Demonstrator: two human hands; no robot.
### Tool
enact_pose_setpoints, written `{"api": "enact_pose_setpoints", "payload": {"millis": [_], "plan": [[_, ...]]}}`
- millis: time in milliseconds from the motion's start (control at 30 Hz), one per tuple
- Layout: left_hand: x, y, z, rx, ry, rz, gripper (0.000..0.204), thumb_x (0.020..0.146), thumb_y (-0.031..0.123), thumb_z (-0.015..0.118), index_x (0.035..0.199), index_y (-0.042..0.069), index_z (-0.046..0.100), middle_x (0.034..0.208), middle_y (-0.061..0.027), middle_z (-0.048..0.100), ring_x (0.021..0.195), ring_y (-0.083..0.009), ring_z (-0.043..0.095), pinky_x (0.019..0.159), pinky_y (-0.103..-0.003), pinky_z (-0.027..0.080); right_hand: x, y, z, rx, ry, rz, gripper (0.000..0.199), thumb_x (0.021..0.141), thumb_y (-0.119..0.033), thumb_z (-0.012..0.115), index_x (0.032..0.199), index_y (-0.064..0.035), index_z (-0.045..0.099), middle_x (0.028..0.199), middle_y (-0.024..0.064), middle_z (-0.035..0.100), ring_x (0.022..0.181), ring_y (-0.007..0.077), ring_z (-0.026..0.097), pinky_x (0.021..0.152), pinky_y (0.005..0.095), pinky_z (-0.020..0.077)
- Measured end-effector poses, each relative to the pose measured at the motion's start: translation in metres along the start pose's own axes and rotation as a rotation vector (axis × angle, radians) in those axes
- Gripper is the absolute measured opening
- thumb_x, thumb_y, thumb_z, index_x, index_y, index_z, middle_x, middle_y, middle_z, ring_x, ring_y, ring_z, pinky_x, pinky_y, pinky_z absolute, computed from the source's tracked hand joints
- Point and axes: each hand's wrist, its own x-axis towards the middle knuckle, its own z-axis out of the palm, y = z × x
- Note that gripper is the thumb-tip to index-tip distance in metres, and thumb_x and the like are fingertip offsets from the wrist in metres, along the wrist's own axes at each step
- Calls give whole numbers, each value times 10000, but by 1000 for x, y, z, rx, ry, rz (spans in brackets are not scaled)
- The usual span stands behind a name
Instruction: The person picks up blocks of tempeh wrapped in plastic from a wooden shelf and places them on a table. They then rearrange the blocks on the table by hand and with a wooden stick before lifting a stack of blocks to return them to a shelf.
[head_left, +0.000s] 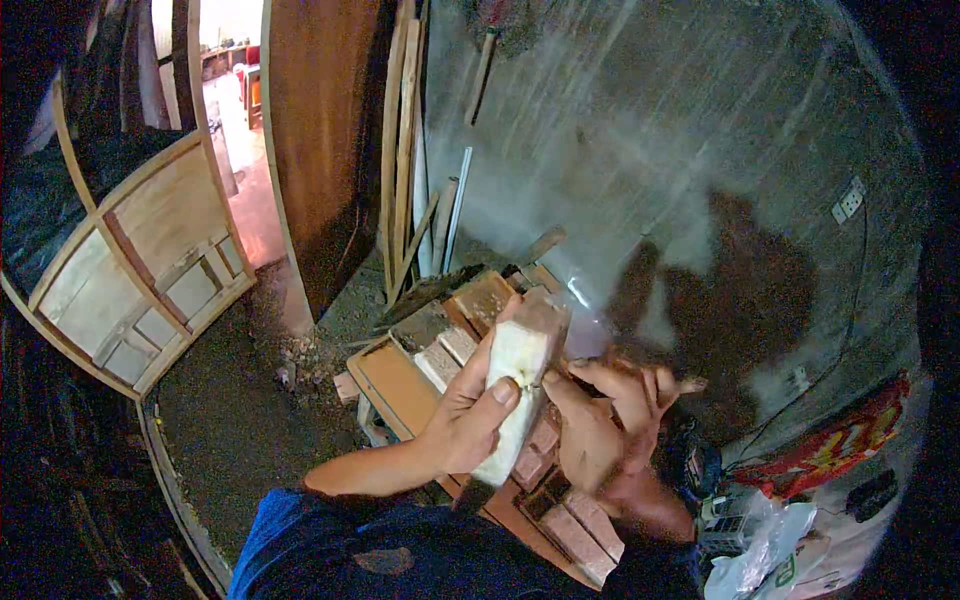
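My left hand point(468, 415) is closed around a long wooden block point(522, 345) with a pale face and darker, dusty sides, its thumb pressed flat on that face. The block is held at a tilt above a worktop. My right hand point(608, 430) is at the block's right side, fingers curled and thumb tip close to the block's edge. A small dark spot or thin tip shows between the thumbs. A brownish end point(692, 385) sticks out beyond the right fingers; what it belongs to is hidden by the hand.
Below lie several reddish wooden blocks point(580, 530) and an orange-brown board point(395, 385). Planks and pipes point(403, 150) lean on the grey wall near a brown door point(320, 130). A panelled wooden frame point(150, 270) stands left. Plastic bags point(765, 550) lie at lower right.
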Motion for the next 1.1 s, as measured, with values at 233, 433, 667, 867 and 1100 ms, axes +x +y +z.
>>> {"api": "enact_pose_setpoints", "payload": {"millis": [233, 433, 667, 867, 1100], "plan": [[2, -1, -4, -45, -28, -11, 765, 1000, 286, 523, 1566, 78, 52, 1532, -69, 328, 1378, -171, 329, 1134, -348, 231, -4, -1, 15, 222, 127, 80, 332, 709, -14, 705, 1026, -110, 730, 1050, 75, 624, 897, 267, 618, 780, 383, 481], [4, -3, -8, 1, -13, 9, 773, 996, 307, 527, 1566, 82, 56, 1528, -62, 333, 1379, -172, 329, 1138, -349, 230, -18, -1, 30, 513, 290, 141, 301, 729, 76, 695, 994, -66, 679, 1036, 138, 617, 887, 263, 632, 784, 353, 525], [4, -6, -17, 2, 148, -64, 743, 1002, 295, 509, 1571, 119, 64, 1552, -70, 282, 1392, -187, 311, 1140, -354, 242, -47, -7, 43, 702, 113, 377, 354, 889, -18, 609, 1229, 13, 516, 1123, 159, 586, 886, 185, 576, 794, 325, 485], [11, -14, -53, -56, 407, -10, 647, 977, 576, 408, 1403, 89, 385, 1226, -121, 577, 1076, -282, 597, 930, -431, 497, -84, -17, 79, 817, -496, 530, 978, 654, -519, 851, 1342, 38, 436, 1285, 229, 555, 1182, 366, 550, 1034, 435, 432], [26, -56, -112, -40, 568, -51, 524, 1011, 445, 458, 1405, 123, 334, 1304, -94, 490, 1150, -217, 527, 988, -405, 436, -118, -19, 115, 749, -778, 818, 796, 685, -493, 837, 1214, 19, 533, 1072, 237, 644, 969, 357, 643, 856, 439, 507]]}}
